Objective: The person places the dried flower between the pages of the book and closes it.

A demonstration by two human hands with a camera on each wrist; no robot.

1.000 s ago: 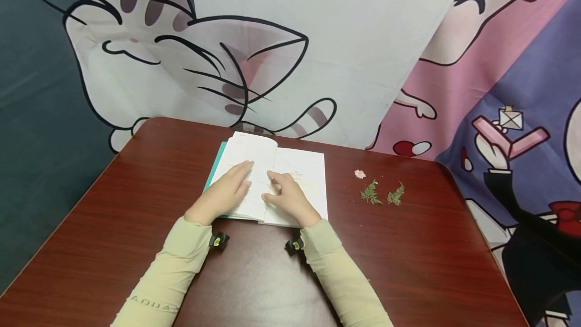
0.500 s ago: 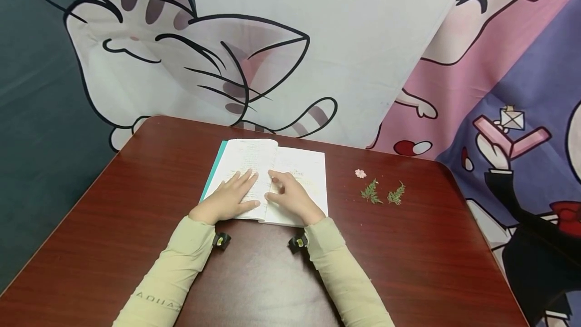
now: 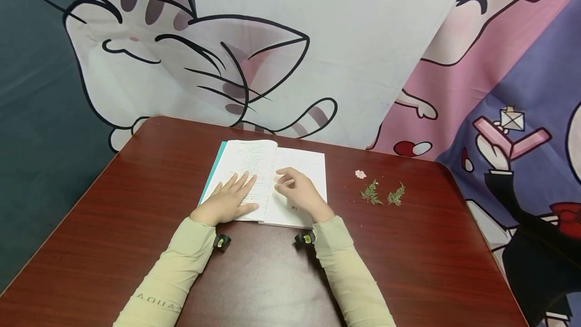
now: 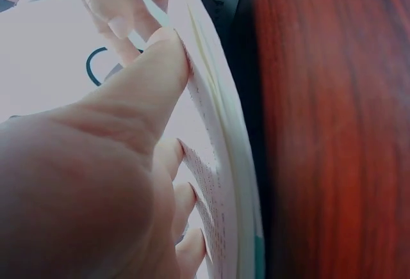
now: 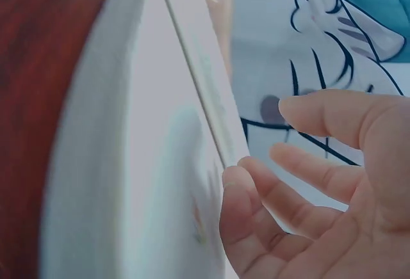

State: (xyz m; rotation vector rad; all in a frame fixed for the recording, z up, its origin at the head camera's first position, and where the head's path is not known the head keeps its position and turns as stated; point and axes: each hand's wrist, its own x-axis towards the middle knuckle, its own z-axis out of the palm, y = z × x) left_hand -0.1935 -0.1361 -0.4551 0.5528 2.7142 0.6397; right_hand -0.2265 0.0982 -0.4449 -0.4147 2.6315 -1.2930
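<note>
An open book [image 3: 251, 153] with white pages and a teal cover edge lies on the table. Spread across its left page is my left hand [image 3: 222, 206], the fingers straight and the thumb pointing toward the spine. The left wrist view shows the thumb and fingertips of the left hand [image 4: 122, 144] on the printed paper. My right hand [image 3: 304, 196] hovers close over the right page [image 3: 310, 158], near the spine. In the right wrist view, the right hand [image 5: 314, 176] has loosely bent fingers, with nothing between them and the thumb.
To the right of the book lie a small pink flower [image 3: 360, 174] and two green leaf sprigs, a left sprig [image 3: 371, 193] and a right sprig [image 3: 396, 195]. A cartoon-printed cloth [image 3: 363, 54] hangs behind the dark red table [image 3: 408, 266].
My left hand has shifted from near the spine to lie spread on the left page, which now lies flatter. My right hand has drawn slightly rightward, away from the spine.
</note>
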